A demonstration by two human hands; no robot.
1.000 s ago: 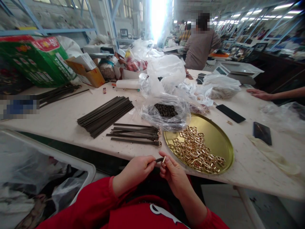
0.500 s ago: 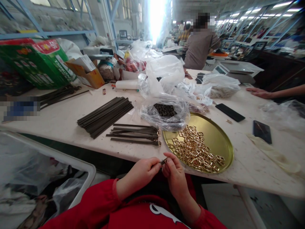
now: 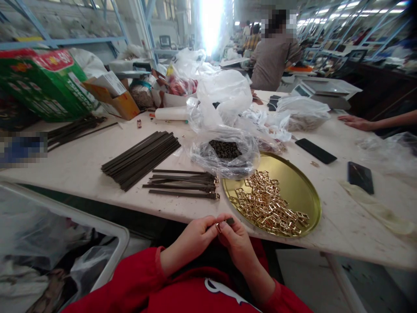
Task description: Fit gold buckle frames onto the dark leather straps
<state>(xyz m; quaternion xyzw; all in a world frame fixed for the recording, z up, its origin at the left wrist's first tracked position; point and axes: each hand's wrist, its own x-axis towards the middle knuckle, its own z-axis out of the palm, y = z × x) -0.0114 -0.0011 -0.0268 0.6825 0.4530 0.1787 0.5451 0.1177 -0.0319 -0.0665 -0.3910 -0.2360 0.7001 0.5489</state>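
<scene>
My left hand (image 3: 194, 238) and my right hand (image 3: 238, 241) meet just off the table's front edge, both with closed fingers. Between the fingertips shows a small gold buckle (image 3: 218, 227). The end of a dark strap (image 3: 230, 221) pokes out above my right thumb; the rest of it is hidden by the hands. On the table ahead lie several dark straps with buckles (image 3: 182, 188) at their right ends. A larger stack of plain straps (image 3: 141, 160) is behind them to the left. A round gold tray (image 3: 298, 184) at the right bears a heap of loose gold buckles (image 3: 269, 204).
An open plastic bag of small dark pieces (image 3: 224, 149) stands behind the tray. Two dark phone-like slabs (image 3: 316, 151) (image 3: 360, 177) lie to the right. Another person's hand (image 3: 356, 122) rests at the far right. A white bin (image 3: 122, 243) stands below left.
The strap end now sticks out on the right hand's side, with the buckle between the fingertips. The hands have drawn closer together. The view has shifted slightly.
</scene>
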